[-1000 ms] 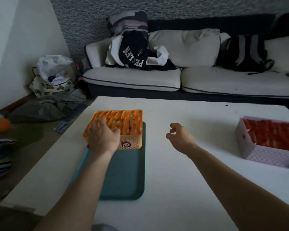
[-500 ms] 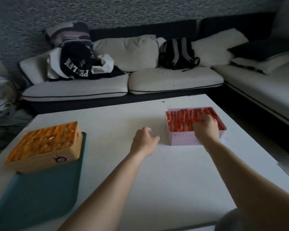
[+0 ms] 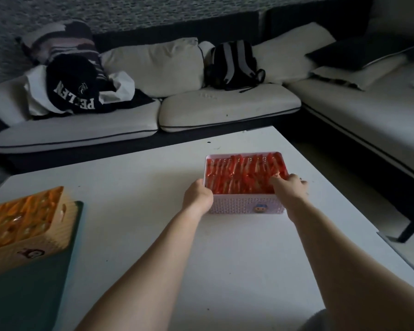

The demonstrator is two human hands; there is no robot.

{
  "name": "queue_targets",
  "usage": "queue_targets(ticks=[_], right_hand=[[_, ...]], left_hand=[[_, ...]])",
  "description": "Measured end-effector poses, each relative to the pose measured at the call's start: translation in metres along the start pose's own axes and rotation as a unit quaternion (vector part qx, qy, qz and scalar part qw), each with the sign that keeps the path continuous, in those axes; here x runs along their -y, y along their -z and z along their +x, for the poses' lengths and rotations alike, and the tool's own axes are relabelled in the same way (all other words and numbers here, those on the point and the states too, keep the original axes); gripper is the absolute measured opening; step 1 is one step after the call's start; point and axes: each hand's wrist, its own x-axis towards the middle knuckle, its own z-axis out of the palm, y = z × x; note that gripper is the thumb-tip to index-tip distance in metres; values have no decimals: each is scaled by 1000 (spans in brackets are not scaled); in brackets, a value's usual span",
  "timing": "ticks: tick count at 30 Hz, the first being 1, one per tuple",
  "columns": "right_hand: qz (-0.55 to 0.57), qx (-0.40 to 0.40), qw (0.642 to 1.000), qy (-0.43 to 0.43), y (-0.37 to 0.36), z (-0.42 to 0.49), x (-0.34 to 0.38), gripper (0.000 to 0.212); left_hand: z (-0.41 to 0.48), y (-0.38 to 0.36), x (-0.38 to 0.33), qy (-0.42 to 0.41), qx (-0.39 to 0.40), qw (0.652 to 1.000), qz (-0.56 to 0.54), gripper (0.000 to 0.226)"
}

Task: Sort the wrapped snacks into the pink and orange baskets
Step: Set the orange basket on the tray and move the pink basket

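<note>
Hands at pink basket (image 3: 237,206), table's 1 o'clock.
Left hand (image 3: 197,195) gripped its 9 o'clock wall; right hand (image 3: 290,187) curled over 4 o'clock rim. Best kept level; snacks (image 3: 242,173) brimmed.

pink basket (image 3: 245,206) (lattice-dotted) holds red snacks (image 3: 242,175).

right basket (image 3: 245,207) on the table (image 3: 225,271); left basket (image 3: 46,249) on a tray (image 3: 34,295); sofa (image 3: 225,108) behind.

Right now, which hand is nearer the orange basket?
Left. The left hand holds the pink basket's left wall, the side facing the orange basket; the right hand holds its right wall, farther away.
</note>
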Motion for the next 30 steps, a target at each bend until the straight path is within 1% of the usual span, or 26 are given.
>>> queue_targets(ticks=[2, 3, 4, 7, 8, 11, 13, 15, 19, 21, 23, 25, 28, 30], right_hand=[[-22, 26, 999, -14, -8, -8, 2, 68], [-21, 42, 999, -7, -14, -14, 5, 68], [-19, 62, 998, 4, -18, -18, 8, 62], [-40, 114, 991, 56, -33, -59, 23, 28], [-56, 124, 988, 70, -40, -73, 27, 27], [-75, 154, 980, 98, -61, -112, 35, 45], [-74, 188, 973, 114, -80, -147, 43, 52], [-63, 218, 966, 123, -95, -177, 52, 51], [-9, 259, 957, 127, -132, -234, 62, 38], [2, 288, 948, 134, -159, -265, 65, 40], [1, 316, 938, 141, -189, -291, 69, 50], [-2, 337, 931, 139, -217, -312, 74, 55], [-17, 364, 921, 135, -253, -333, 82, 47], [-33, 378, 915, 135, -273, -342, 85, 34]], left_hand=[[-3, 13, 9, 10, -28, 1000, 6, 36], [-7, 23, 16, 16, -40, 999, 7, 36], [-9, 32, 22, 18, -51, 999, 8, 36], [-31, 77, 58, 38, -82, 996, 0, 30], [-40, 93, 73, 44, -93, 995, -6, 29], [-72, 140, 121, 81, -121, 988, -49, 29], [-106, 176, 154, 113, -133, 979, -104, 28], [-142, 206, 174, 141, -144, 968, -149, 25], [-192, 257, 216, 181, -182, 941, -221, 25], [-213, 283, 236, 196, -213, 932, -219, 27], [-230, 308, 259, 213, -250, 921, -210, 28], [-242, 328, 280, 224, -266, 912, -217, 28], [-248, 350, 313, 237, -268, 902, -242, 28], [-245, 357, 332, 241, -266, 901, -243, 28]])
